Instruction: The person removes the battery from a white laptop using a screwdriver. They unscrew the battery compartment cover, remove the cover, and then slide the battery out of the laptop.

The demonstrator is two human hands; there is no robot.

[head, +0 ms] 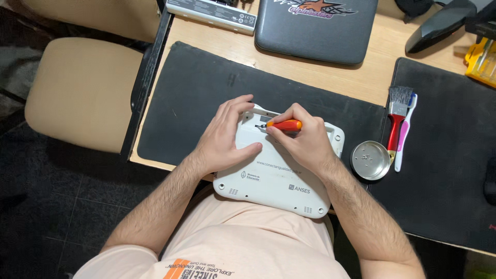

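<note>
Together, both hands — left hand [227, 135] flat on white laptop [279, 173], right hand [305, 139] gripping orange screwdriver [283, 124].

We see a small white laptop [281, 173] lying upside down, its flat underside facing up, under both our hands and angled so its near edge overhangs the desk toward our body. Its corners are rounded, with small vent grilles near the two nearest corners and grey printing across the middle. Our left hand [225, 137] lies flat on its far left part, thumb stretched across the shell. Our right hand [305, 140] pinches a short orange-handled screwdriver [281, 125], lying nearly level, its dark tip pointing left onto the shell between our hands.
</note>
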